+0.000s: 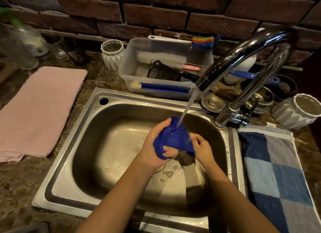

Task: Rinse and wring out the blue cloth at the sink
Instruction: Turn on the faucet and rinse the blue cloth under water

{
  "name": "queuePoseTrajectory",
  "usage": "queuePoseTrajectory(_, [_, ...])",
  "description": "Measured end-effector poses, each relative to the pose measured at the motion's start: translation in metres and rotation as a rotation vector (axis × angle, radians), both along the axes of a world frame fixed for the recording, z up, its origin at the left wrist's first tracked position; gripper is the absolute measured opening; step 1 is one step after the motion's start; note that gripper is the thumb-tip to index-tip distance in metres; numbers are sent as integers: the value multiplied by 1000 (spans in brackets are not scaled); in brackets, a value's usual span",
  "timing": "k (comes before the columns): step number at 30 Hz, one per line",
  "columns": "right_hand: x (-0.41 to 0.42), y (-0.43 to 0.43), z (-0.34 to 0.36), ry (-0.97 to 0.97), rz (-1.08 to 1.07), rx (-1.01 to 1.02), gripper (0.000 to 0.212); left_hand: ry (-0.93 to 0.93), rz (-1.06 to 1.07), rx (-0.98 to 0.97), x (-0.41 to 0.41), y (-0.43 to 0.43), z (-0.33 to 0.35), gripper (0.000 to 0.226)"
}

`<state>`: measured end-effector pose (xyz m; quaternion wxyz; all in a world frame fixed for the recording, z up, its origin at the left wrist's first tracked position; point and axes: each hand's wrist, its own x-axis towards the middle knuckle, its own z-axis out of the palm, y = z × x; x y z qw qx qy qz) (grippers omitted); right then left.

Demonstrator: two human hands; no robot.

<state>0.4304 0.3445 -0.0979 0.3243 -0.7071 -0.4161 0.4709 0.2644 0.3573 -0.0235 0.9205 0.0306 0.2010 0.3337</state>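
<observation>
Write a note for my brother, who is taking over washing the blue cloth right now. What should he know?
Hands: the left hand grips the bunched blue cloth from below, fingers curled round it. The right hand holds its right edge.
Where: the cloth is above the sink, directly under the water running from the tap.
Done: the cloth is wet and under the rinse.
Left: finish rinsing, probably turn off the tap, then wring the cloth out.
</observation>
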Motion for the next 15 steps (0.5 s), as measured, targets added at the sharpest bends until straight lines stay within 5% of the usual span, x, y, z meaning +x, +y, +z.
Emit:
queuePoseTrajectory(4, [-5,0,13,-172,35,-40,26,364,97,137,5,-1,22,9])
queuePoseTrajectory(7, [-18,10,49,50,10,-79,48,402,63,70,10,4,24,11])
queuePoseTrajectory(10, [-28,12,77,405,66,-180,45,477,24,107,8,9,21,23])
queuePoseTrajectory(15, [-28,14,83,374,81,-45,21,477,-193,211,-15,15,15,38])
